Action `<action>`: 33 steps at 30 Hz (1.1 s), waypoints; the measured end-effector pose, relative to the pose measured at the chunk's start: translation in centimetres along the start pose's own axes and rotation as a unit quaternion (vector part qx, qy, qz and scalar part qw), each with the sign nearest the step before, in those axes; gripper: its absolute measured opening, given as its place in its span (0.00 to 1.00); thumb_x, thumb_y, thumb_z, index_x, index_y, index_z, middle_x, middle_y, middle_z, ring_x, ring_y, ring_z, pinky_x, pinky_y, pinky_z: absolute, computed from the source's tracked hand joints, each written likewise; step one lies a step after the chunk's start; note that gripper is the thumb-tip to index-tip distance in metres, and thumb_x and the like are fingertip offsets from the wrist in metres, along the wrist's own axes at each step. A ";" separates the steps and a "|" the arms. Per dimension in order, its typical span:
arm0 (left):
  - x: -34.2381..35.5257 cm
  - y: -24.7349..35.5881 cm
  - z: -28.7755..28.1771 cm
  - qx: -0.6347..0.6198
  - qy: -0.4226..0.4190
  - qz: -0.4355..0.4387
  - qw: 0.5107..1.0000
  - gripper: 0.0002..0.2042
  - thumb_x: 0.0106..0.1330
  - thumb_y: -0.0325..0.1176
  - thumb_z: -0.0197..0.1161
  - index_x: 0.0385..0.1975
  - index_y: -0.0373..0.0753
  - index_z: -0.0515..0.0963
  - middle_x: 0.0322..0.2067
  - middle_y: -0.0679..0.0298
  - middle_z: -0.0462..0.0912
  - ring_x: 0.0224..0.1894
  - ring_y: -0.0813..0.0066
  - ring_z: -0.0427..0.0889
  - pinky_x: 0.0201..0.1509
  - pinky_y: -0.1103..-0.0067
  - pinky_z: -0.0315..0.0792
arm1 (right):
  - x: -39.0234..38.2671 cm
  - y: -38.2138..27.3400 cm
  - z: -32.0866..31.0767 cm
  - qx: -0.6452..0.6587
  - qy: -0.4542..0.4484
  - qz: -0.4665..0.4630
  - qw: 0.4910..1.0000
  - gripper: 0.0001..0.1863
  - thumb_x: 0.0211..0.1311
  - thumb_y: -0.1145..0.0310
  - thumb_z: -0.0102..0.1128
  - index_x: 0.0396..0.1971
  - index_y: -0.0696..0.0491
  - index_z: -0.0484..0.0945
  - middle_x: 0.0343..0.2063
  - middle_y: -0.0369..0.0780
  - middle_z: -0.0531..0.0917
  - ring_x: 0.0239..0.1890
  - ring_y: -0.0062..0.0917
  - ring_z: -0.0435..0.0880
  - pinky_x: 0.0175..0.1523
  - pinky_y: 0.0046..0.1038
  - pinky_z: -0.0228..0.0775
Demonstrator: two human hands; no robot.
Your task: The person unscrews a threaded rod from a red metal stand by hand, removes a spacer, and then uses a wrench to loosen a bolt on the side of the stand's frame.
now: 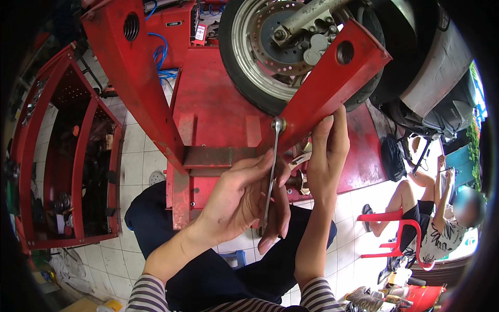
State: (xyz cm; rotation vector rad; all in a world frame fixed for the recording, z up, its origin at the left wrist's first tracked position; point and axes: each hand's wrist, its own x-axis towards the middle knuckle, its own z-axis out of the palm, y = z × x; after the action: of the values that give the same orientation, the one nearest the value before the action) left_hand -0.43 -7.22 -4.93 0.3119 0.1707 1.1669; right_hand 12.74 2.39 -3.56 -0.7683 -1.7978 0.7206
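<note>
While the left hand (241, 195) pinched a wrench (271, 177) between its thumb and curled fingers, the upper end of this tool was at a bolt (283, 124), just above these fingers, on a slanted red post (332, 70). The right hand (323, 166) stretched its fingers upward at the other side of the post; whether they gripped something could not be told. Beyond the fingers stood a wheel (241, 62).

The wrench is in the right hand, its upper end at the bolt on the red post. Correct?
Not quite: the head view shows the wrench in the left hand; the right hand is at the red post. The upper end is at the bolt on that post, as you say.
</note>
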 end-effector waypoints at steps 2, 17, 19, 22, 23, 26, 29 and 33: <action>-0.1 0.1 -0.1 -0.011 0.022 -0.005 1.000 0.19 0.81 0.44 0.31 0.33 0.38 0.63 0.18 0.38 0.77 0.06 0.54 0.73 0.07 0.70 0.70 | 0.1 0.1 0.0 0.003 -0.005 -0.003 1.000 0.14 0.79 0.63 0.42 0.49 0.59 0.70 0.27 0.31 0.71 0.30 0.12 0.65 0.35 0.17 0.58; 0.0 -0.5 -1.2 0.378 0.097 0.121 0.913 0.17 0.80 0.44 0.41 0.38 0.36 0.68 0.19 0.53 0.78 0.12 0.64 0.74 0.19 0.79 0.70 | 0.3 0.7 -0.5 0.019 -0.028 -0.024 0.999 0.18 0.74 0.64 0.54 0.55 0.59 0.68 0.23 0.37 0.83 0.19 0.14 0.76 0.28 0.18 0.67; 0.0 -0.2 -1.2 0.509 0.123 0.142 0.840 0.16 0.80 0.43 0.44 0.40 0.35 0.71 0.22 0.54 0.80 0.13 0.65 0.74 0.21 0.79 0.68 | 0.3 0.6 -0.4 0.022 -0.027 -0.017 0.999 0.18 0.74 0.64 0.55 0.55 0.59 0.68 0.24 0.37 0.83 0.19 0.14 0.76 0.28 0.18 0.67; -0.4 0.7 -0.4 0.647 0.161 0.155 0.729 0.15 0.79 0.41 0.46 0.41 0.34 0.73 0.23 0.58 0.83 0.13 0.69 0.75 0.22 0.78 0.68 | 0.3 0.7 -0.4 0.030 -0.027 -0.014 0.999 0.18 0.74 0.65 0.55 0.55 0.59 0.68 0.24 0.36 0.83 0.20 0.14 0.76 0.28 0.18 0.67; -0.7 0.6 -0.3 0.700 0.161 0.195 0.668 0.14 0.79 0.40 0.47 0.40 0.33 0.73 0.22 0.59 0.83 0.14 0.71 0.76 0.22 0.78 0.68 | 0.3 0.6 -0.3 0.030 -0.027 -0.016 0.999 0.18 0.74 0.65 0.55 0.55 0.59 0.68 0.24 0.37 0.83 0.20 0.14 0.77 0.28 0.18 0.68; -0.8 1.7 0.2 0.744 0.151 0.143 0.635 0.11 0.76 0.36 0.53 0.42 0.33 0.71 0.21 0.61 0.83 0.17 0.75 0.80 0.22 0.79 0.70 | 0.2 0.7 -0.3 0.023 -0.022 -0.020 0.999 0.18 0.74 0.65 0.55 0.56 0.59 0.68 0.25 0.37 0.83 0.20 0.14 0.77 0.28 0.18 0.68; -0.8 1.9 0.2 0.661 0.148 0.119 0.726 0.10 0.73 0.31 0.58 0.45 0.33 0.66 0.22 0.62 0.82 0.20 0.77 0.82 0.23 0.80 0.71 | 0.2 1.1 -0.5 0.014 -0.026 -0.035 0.999 0.18 0.74 0.64 0.54 0.56 0.59 0.67 0.26 0.38 0.83 0.21 0.14 0.76 0.28 0.18 0.67; -1.0 1.4 -0.1 0.634 0.157 0.178 0.736 0.15 0.70 0.25 0.62 0.47 0.34 0.61 0.26 0.61 0.81 0.22 0.78 0.82 0.23 0.82 0.72 | 0.1 0.9 -0.2 0.028 -0.023 -0.025 0.999 0.19 0.75 0.63 0.53 0.56 0.59 0.66 0.29 0.40 0.84 0.21 0.14 0.76 0.28 0.18 0.67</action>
State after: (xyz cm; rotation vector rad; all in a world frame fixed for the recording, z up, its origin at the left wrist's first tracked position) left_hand -2.07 -7.64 -4.55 1.4056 1.2884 1.3183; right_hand 13.02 3.07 -4.11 -0.6733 -1.8240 0.7572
